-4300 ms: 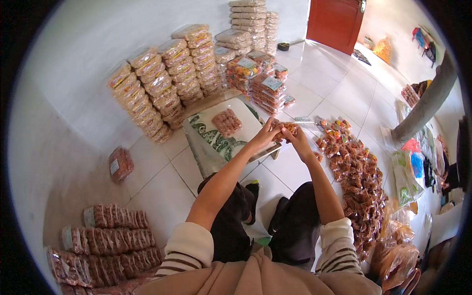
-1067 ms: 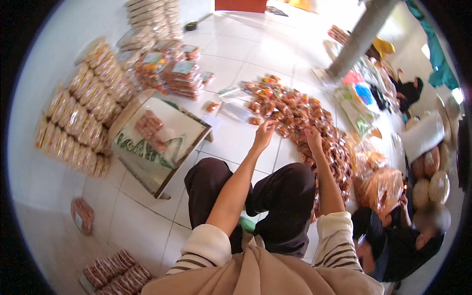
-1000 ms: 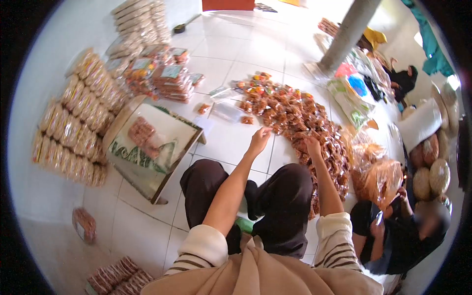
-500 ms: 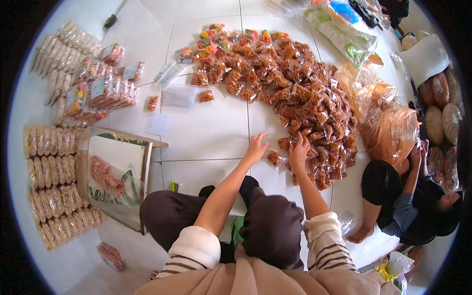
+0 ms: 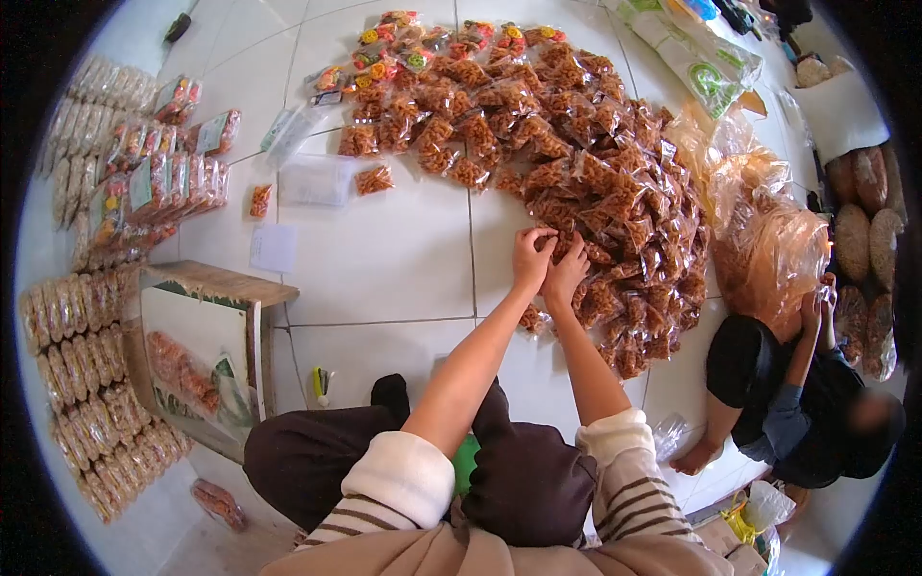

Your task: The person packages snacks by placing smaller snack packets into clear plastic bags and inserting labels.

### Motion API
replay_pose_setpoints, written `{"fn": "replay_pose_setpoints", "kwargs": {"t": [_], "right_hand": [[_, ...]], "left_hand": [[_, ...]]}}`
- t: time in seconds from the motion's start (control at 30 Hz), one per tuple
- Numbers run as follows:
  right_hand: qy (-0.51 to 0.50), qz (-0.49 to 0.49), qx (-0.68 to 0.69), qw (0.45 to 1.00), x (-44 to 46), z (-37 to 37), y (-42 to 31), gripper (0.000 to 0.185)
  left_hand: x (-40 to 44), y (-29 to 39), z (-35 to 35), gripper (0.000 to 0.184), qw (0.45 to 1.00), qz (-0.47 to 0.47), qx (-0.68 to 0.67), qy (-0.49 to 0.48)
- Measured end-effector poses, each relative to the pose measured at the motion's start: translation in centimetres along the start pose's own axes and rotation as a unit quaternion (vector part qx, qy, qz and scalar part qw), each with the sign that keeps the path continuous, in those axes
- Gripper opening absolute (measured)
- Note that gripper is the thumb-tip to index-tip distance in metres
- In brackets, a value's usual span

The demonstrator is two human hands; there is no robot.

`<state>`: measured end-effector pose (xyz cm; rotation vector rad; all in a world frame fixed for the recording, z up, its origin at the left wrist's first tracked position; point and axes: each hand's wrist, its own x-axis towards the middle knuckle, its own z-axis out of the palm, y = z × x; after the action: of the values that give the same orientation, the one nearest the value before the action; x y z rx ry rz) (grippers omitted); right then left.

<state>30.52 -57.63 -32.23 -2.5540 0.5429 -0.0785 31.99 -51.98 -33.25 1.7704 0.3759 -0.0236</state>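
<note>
A big heap of small clear packets of brown crunchy snack (image 5: pixel 615 182) spreads over the tiled floor in front of me. At its near left edge my left hand (image 5: pixel 532 259) and my right hand (image 5: pixel 565 273) are close together, fingers bent and pinching. Between the fingertips is a small snack packet (image 5: pixel 563 240), partly hidden by the fingers. One loose packet (image 5: pixel 534 317) lies just below my wrists. Colourful packets (image 5: pixel 413 48) sit along the far left end of the heap.
At left are stacked packs (image 5: pixel 77 307) and a wooden-framed box (image 5: pixel 202 355). Clear plastic bags (image 5: pixel 317 180), a paper sheet (image 5: pixel 275 248) and a yellow-green tool (image 5: pixel 322 384) lie on the floor. On the right, a seated person (image 5: pixel 788 403) is beside a big plastic bag (image 5: pixel 768 240).
My hands have come together from apart and moved slightly forward to the heap's edge, the left one going right. Their fingers have closed on a packet. The view has shifted a little.
</note>
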Motion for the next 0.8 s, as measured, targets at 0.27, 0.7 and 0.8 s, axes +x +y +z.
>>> {"fn": "replay_pose_setpoints", "kwargs": {"t": [0.27,0.7,0.8], "right_hand": [[-0.046,-0.052,0.360,0.930,-3.6,-3.4,-4.4,0.055],[-0.111,-0.419,0.322,0.841,-8.3,-15.1,-18.2,0.038],[-0.149,-0.478,0.334,0.798,-10.6,-17.0,-21.5,0.038]], "left_hand": [[-3.5,4.4,-5.9,0.010,0.978,0.067,-0.073,0.183],[-8.2,12.0,-21.3,0.027,0.932,0.118,-0.313,0.139],[-11.1,15.8,-25.1,0.029,0.923,0.113,-0.341,0.140]]}}
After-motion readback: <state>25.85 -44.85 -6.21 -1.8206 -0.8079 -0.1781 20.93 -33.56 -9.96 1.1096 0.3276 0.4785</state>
